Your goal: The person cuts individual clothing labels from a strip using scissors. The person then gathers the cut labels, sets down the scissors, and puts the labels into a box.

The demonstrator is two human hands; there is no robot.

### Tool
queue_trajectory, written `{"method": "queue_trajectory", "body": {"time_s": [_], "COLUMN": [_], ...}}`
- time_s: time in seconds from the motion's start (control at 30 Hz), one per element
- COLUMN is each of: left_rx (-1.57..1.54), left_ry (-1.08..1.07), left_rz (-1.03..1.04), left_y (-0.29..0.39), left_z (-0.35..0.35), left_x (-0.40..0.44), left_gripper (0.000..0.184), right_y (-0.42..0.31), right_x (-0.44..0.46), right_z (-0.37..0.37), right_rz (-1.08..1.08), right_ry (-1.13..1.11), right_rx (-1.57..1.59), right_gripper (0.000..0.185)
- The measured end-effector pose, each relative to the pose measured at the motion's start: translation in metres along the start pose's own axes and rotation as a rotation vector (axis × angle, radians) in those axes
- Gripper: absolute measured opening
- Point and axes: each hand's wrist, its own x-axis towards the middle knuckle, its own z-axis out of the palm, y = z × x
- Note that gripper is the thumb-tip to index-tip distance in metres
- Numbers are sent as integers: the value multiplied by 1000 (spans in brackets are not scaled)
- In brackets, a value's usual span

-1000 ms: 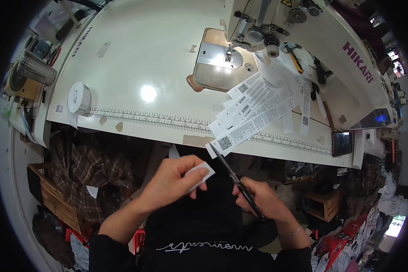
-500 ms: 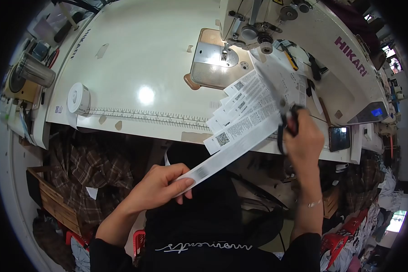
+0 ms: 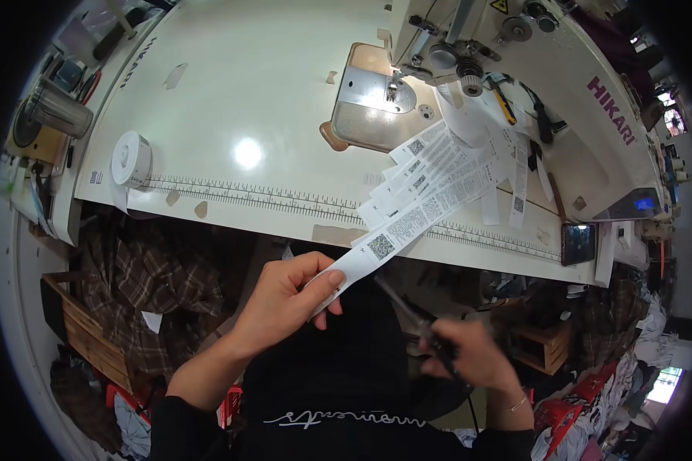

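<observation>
One label strip (image 3: 355, 266) in the left hand (image 3: 287, 297), scissors (image 3: 415, 314) in the right hand (image 3: 475, 353); sewing machine (image 3: 573, 77), white roll (image 3: 139, 161), phone (image 3: 579, 244) beyond.

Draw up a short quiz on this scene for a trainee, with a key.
1. What does the left hand hold?
2. True or false: the scissors are in the right hand.
3. Where along the printed ruler, as pictured, is the white roll?
A) By its left end
B) By its middle
C) By its right end

Key:
1. The end of a label strip.
2. True.
3. A.
</observation>
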Motion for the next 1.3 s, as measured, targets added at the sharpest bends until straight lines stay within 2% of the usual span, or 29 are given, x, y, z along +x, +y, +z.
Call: {"method": "queue_trajectory", "body": {"time_s": [0.07,0.13,0.2,0.3,0.53,0.7,0.8,0.93,1.0,1.07,1.13,1.17,1.2,1.23,1.3], "left_rx": [-22,-28,-32,-15,1,-3,12,124,179,177,192,212,247,233,194], "left_ry": [27,26,19,17,0,2,-4,-227,-301,-287,-268,-262,-259,-230,-174], "left_rz": [21,26,31,27,37,39,-10,-40,18,40,66,73,36,17,-19], "left_y": [-1,-1,1,3,4,4,3,4,4,3,2,1,2,0,-3], "left_z": [1,3,5,8,9,9,6,15,25,27,24,17,9,3,-6], "left_x": [0,0,0,-1,1,1,-5,-11,-10,-10,-12,-14,-17,-20,-23], "left_gripper": [22,23,23,24,25,25,24,23,23,22,22,22,23,23,22], "right_y": [10,11,5,2,3,11,-2,-3,-21,-32,-31,-31,-30,-30,-22], "right_x": [-3,2,10,22,27,27,27,33,39,42,42,45,43,48,61], "right_z": [14,22,23,25,27,31,22,25,24,22,17,9,-4,-12,-37], "right_rz": [109,113,245,130,79,24,27,-35,19,-11,-42,-117,-70,-116,-271], "right_ry": [-111,-125,-153,-101,-39,60,25,107,113,138,265,418,498,704,968], "right_rx": [136,92,100,47,40,23,81,245,303,257,135,16,-163,-368,-736], "right_gripper": [29,30,42,42,41,25,17,26,20,16,18,20,23,24,29]}}
